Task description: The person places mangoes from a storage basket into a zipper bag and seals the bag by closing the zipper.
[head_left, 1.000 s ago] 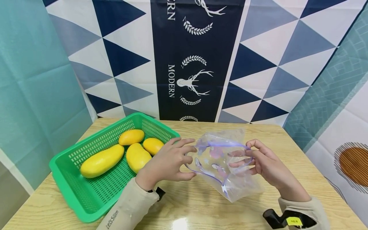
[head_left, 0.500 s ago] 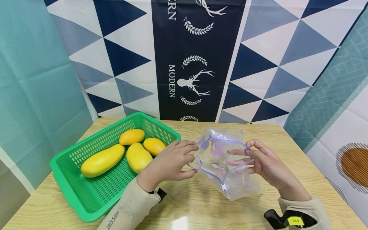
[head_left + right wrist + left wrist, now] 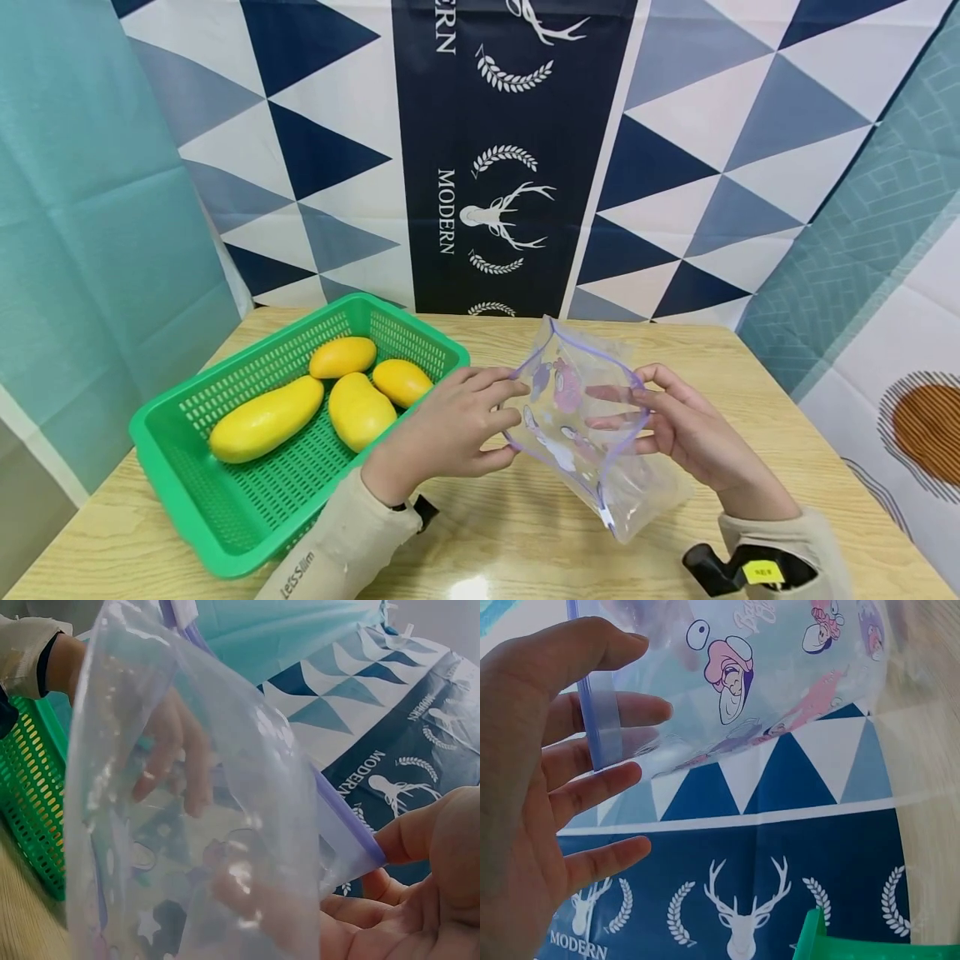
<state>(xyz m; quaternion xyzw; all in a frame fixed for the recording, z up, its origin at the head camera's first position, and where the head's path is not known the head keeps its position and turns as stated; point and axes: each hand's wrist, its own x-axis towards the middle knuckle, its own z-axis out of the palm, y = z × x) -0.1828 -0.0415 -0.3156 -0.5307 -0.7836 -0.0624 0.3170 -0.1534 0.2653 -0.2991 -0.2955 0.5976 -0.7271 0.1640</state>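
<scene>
A clear zip bag [image 3: 564,396] with purple seal edges and pink cartoon prints is spread between both hands, its mouth gaping wide. My left hand [image 3: 468,427] holds the mouth's left edge; in the left wrist view, the purple zip strip [image 3: 592,712] passes between thumb and fingers, with the lower fingers spread. On the opposite edge, my right hand [image 3: 693,437] pinches the rim between thumb and index finger, other fingers showing through the plastic. The right wrist view has the bag [image 3: 255,780] covering much of the left hand.
A green slotted basket [image 3: 176,512] stands on the wooden table [image 3: 517,550] at left, beside the left forearm. Several yellow mangoes [image 3: 267,419] lie in it. A patterned cloth [image 3: 495,125] hangs behind the table.
The bag's mouth has widened, its far corner rising and its near corner shifting right. The right hand has moved slightly left; the left hand has shifted slightly right. Basket and mangoes stay put.
</scene>
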